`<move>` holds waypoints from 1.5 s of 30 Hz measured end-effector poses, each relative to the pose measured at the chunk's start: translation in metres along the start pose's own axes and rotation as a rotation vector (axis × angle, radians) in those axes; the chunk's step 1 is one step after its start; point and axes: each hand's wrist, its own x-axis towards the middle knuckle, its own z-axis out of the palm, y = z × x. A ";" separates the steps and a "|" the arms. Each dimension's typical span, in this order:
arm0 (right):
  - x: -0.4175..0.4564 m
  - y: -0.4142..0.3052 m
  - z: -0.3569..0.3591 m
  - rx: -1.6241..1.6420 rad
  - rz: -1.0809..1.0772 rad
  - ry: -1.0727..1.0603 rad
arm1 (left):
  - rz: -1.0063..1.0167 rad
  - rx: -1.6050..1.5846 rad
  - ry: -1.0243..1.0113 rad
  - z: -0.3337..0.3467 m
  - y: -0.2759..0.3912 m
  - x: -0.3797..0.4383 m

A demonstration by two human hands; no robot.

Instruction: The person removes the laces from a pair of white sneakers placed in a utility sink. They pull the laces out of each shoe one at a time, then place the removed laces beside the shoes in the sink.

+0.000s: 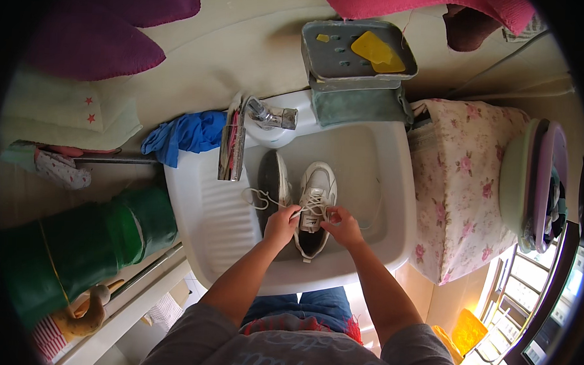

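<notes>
In the basin of a white laundry sink (391, 186) with a ribbed washboard side, a white sneaker (319, 176) stands upright with its toe towards the tap. A second sneaker (273, 172) lies on its side just left of it, its dark sole facing the washboard. Between the fingers of my left hand (282, 225) is a white shoelace (257, 199), its loose end looping over the tipped sneaker. My right hand (343, 226) pinches the lace at the right edge of the upright sneaker, beside its tongue label.
A chrome tap (233, 151) rises behind the basin, with a blue cloth (187, 133) to its left. At the back right, a grey soap tray (325, 56) holds yellow pieces (378, 53). A flower-patterned cover (465, 188) and stacked basins (519, 176) stand right; a green roll (82, 243) lies left.
</notes>
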 end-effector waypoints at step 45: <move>0.028 -0.040 0.023 -0.765 -0.635 -0.156 | 0.068 -0.120 -0.021 -0.001 -0.013 -0.019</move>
